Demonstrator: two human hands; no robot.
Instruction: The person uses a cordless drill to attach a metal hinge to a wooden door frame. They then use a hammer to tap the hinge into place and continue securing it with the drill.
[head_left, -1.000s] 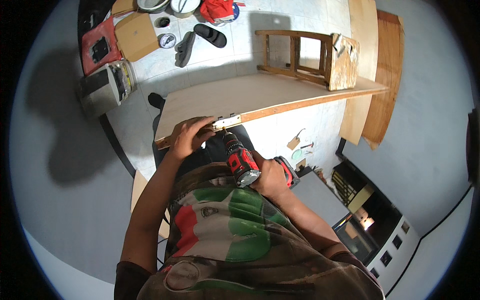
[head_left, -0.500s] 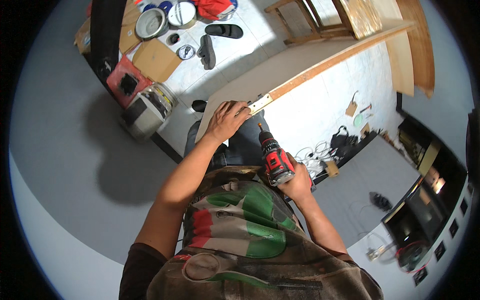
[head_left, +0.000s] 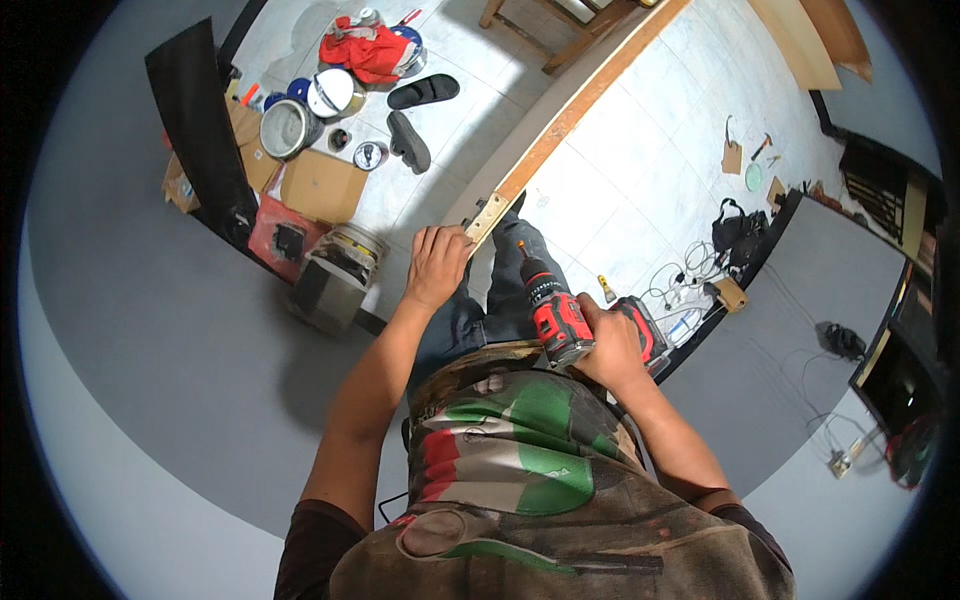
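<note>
A wooden panel, its bare brown edge facing up, runs from in front of my legs toward the far side. At its near end lies a pale metal plate with holes, like a hinge leaf. My left hand is closed over this near end, fingertips beside the plate; the thumb is hidden. In my right hand is a red and black cordless drill, gripped by the handle. Its bit points away from me, to the right of the plate and apart from it.
Tubs and a paint can, flattened cardboard and dark sandals lie at the far left. A wooden chair stands behind the panel. To the right are a brush, tangled cables, a black bag and a hammer.
The view has shifted, and the panel now runs more steeply away from me, with less of its face showing. My left hand stays at its near end; the drill remains in my right hand.
</note>
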